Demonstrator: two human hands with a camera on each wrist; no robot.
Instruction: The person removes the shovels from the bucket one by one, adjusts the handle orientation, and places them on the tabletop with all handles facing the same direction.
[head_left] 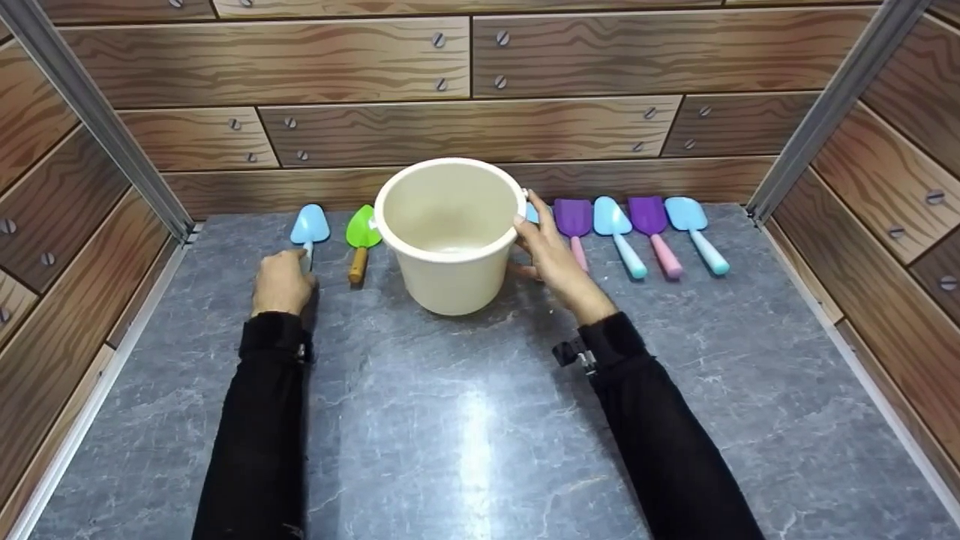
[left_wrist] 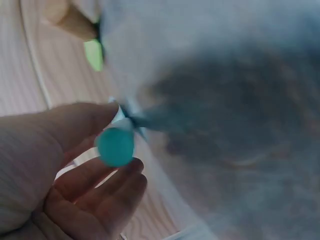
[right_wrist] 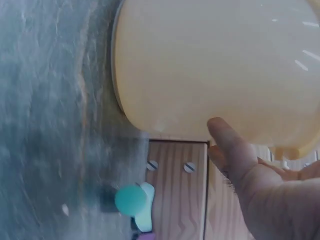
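Cream plastic, the bucket (head_left: 450, 236) stands near the surface's (head_left: 465, 420) far edge, empty; it looks light, stiff and smooth, best held at the rim. The right hand (head_left: 551, 259) lies flat-fingered against its side. The left hand (head_left: 281, 283) curls round the blue shovel's (head_left: 309, 225) handle; that shovel seems light and rigid.

Grey marble tabletop (head_left: 465, 420) with bucket (head_left: 450, 255), toy shovels (head_left: 649, 225)
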